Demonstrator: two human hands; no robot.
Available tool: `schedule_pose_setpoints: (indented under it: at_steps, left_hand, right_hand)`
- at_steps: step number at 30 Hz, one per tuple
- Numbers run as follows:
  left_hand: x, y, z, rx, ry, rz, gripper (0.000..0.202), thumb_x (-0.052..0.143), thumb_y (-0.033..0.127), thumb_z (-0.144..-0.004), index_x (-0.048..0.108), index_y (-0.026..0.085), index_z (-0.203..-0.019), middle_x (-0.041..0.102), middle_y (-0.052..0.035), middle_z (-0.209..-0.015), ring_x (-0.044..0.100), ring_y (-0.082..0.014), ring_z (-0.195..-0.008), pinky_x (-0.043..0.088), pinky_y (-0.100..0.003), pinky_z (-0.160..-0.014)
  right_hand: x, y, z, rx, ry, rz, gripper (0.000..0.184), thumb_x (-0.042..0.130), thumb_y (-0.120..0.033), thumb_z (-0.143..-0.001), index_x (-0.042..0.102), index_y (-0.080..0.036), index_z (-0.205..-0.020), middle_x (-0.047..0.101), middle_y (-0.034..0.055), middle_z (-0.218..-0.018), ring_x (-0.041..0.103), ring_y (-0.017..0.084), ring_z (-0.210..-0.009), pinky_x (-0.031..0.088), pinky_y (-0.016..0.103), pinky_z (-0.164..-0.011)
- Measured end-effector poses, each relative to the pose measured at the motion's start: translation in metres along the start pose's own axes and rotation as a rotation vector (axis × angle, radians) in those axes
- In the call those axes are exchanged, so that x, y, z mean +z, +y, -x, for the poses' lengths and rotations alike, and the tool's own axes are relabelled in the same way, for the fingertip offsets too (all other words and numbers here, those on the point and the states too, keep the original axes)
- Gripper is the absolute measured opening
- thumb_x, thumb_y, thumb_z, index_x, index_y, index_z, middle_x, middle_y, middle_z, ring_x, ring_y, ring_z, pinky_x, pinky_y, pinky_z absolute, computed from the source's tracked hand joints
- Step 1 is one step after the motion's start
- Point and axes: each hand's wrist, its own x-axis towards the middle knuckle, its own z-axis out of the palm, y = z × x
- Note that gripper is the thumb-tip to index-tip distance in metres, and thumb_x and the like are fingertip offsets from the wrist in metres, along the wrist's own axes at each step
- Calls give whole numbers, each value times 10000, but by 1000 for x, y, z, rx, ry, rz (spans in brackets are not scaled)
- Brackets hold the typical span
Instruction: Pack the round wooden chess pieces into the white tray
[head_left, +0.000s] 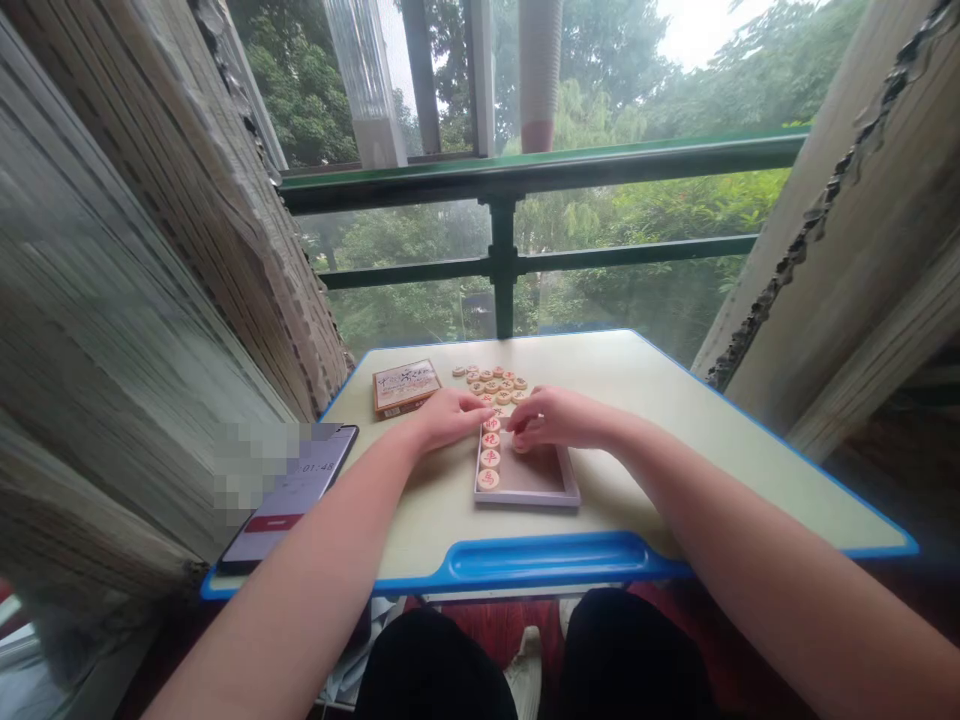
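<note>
With left hand (452, 415), reaches toward the far end of a row of round pieces (490, 457); cannot tell if gripping. Runs lengthwise away from the body, face up, inside the tray (546, 468) on the surface (592, 360). Curls right hand (555, 414) over another piece (519, 444); cannot tell if grasping.

Red-marked pale discs (490, 458), blue-edged cream tabletop (600, 370), striped beige curtain (112, 200)

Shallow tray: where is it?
In the head view, the shallow tray sits on the table just right of centre, nearer the person than the loose pieces and right of the box.
</note>
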Motion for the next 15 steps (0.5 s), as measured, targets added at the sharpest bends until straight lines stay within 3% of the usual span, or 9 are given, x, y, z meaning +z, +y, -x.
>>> schedule_pose_setpoints:
  at_steps: [6,10,15]
  left_hand:
    - [1,2,0,-7,-21,-27,362,526,434,-722,705,140,-834,684,-34,-811,585,-196,-767,426,-283,-697]
    - [0,7,3,-33,-12,-15,351,537,415,-715,705,149,-870,696,-35,-881,597,-204,-830,435,-284,-749]
    - [1,0,-1,-49,-44,-22,367,534,440,-720,703,145,-857,689,-27,-834,589,-197,-802,431,-276,-721]
  right_hand:
    - [2,6,-5,-199,2,206,124,639,-206,-710,738,-202,-785,647,50,-804,542,173,-840,415,265,-777]
    - [-1,8,-2,-131,29,228,191,622,-237,-716,727,-231,-875,624,52,-828,533,181,-849,422,269,-749]
    - [-2,11,1,-95,20,263,213,638,-385,-676,709,-210,-775,606,42,-748,524,185,-783,417,269,-674]
